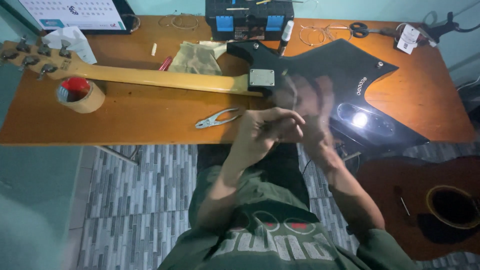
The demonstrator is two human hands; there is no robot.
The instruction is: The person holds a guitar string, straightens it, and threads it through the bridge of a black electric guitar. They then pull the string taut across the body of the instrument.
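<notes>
Both hands meet above the black guitar body (320,75): left hand (260,132) fingers curled narrow, right hand (312,117) blurred, grip unclear; pliers (216,119) at nine o'clock.

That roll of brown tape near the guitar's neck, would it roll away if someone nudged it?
Probably not: the tape roll lies flat on its side on the wooden table, so a nudge would likely just slide it. Being a hollow ring, it probably lifts easily. Stood on edge, it could roll, perhaps off the near table edge.
</notes>
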